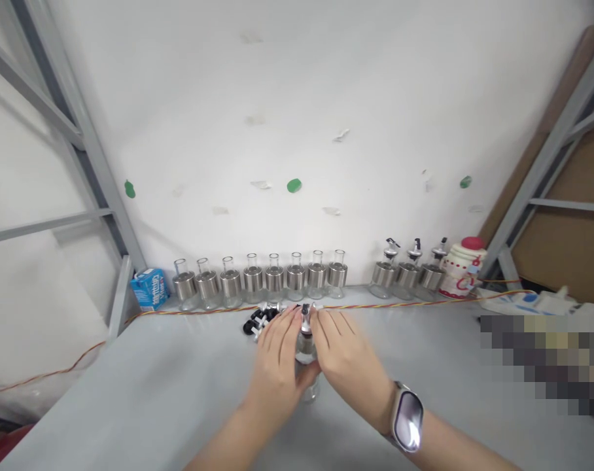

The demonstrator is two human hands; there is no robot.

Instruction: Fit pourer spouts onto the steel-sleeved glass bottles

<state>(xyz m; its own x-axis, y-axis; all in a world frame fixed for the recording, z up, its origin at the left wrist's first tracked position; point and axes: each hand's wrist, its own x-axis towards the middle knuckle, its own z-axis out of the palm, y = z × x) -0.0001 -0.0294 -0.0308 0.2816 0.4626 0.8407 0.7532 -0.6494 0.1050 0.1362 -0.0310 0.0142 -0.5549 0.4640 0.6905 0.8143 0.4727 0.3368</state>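
A clear glass bottle [311, 391] stands upright on the grey table between my hands, with a metal-and-black pour spout [305, 320] on its neck. My left hand [276, 366] is closed around the left side of the bottle, its thumb across the front and its fingertips up beside the spout. From the other side my right hand [346, 356] closes on the spout, fingers pressed to it. Much of the bottle is hidden by my hands. Just behind my left fingers lies a pile of loose pour spouts [258, 322] with black stoppers.
Several bottles with steel collars and bare necks [252, 278] line the wall. Three bottles with spouts [407, 275] stand further right, beside a white jar with a red lid [464, 268]. A blue carton [150, 289] sits at left. A twisted cord [375, 306] crosses the table's back.
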